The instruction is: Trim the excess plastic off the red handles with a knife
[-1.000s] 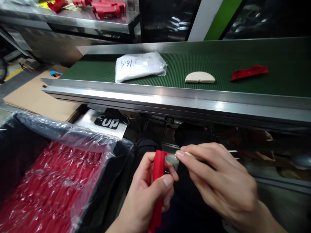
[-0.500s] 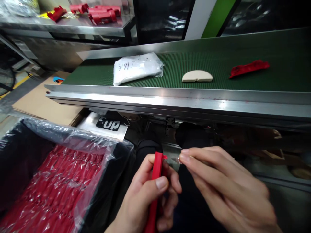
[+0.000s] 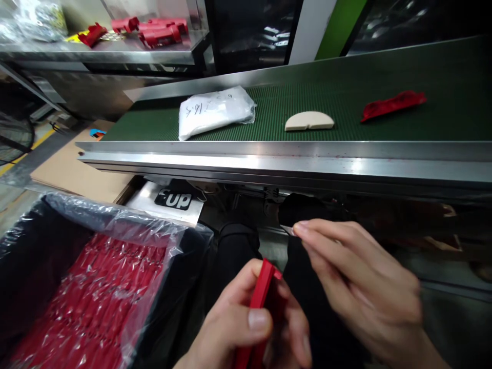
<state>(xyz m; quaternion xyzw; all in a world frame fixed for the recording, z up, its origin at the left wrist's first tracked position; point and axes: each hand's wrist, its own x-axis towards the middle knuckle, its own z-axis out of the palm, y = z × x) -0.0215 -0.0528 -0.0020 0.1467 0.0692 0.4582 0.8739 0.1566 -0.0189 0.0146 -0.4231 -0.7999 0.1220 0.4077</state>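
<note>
My left hand (image 3: pixel 246 328) grips a long red plastic part (image 3: pixel 258 307) near the bottom centre, its upper end pointing up and right. My right hand (image 3: pixel 357 287) is just right of it and pinches a small metal blade (image 3: pixel 287 229) between thumb and fingers. The blade tip sits above the red part and apart from it. Both hands hover below the steel edge of the conveyor (image 3: pixel 292 164).
A black bin lined with clear plastic (image 3: pixel 115 225) holds several red parts (image 3: pixel 80 297) at lower left. On the green belt (image 3: pixel 442 77) lie a white bag (image 3: pixel 215 110), a beige half-disc (image 3: pixel 308 121) and a red piece (image 3: pixel 392 104). More red parts (image 3: pixel 154 28) sit on a steel shelf behind.
My left hand lowered the red part toward me and tilted it. My right hand drew the blade off the part's end and lifted it slightly.
</note>
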